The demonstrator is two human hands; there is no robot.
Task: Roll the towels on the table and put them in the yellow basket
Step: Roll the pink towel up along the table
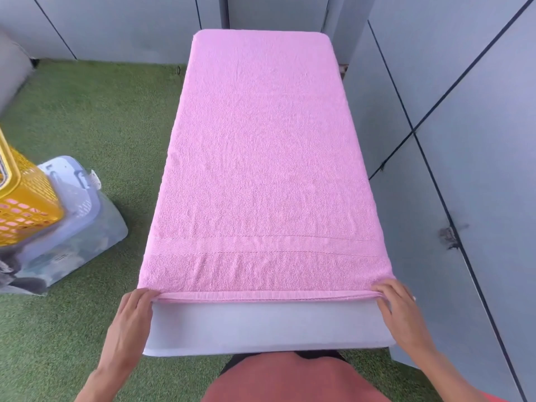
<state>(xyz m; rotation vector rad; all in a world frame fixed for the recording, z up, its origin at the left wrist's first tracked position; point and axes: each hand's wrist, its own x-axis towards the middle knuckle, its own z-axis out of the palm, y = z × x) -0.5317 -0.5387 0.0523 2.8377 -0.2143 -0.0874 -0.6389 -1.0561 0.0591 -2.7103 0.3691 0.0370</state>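
Note:
A pink towel lies flat along the white table, covering nearly all of it. Only a bare strip of table shows at the near end. My left hand pinches the towel's near left corner, and my right hand pinches its near right corner. The near hem is lifted slightly into a thin fold between them. The yellow basket stands at the far left on a clear bin, with something pink showing through its holes.
A clear plastic storage bin with a lid sits on the green artificial grass left of the table. Grey panelled walls run close along the table's right side and behind its far end.

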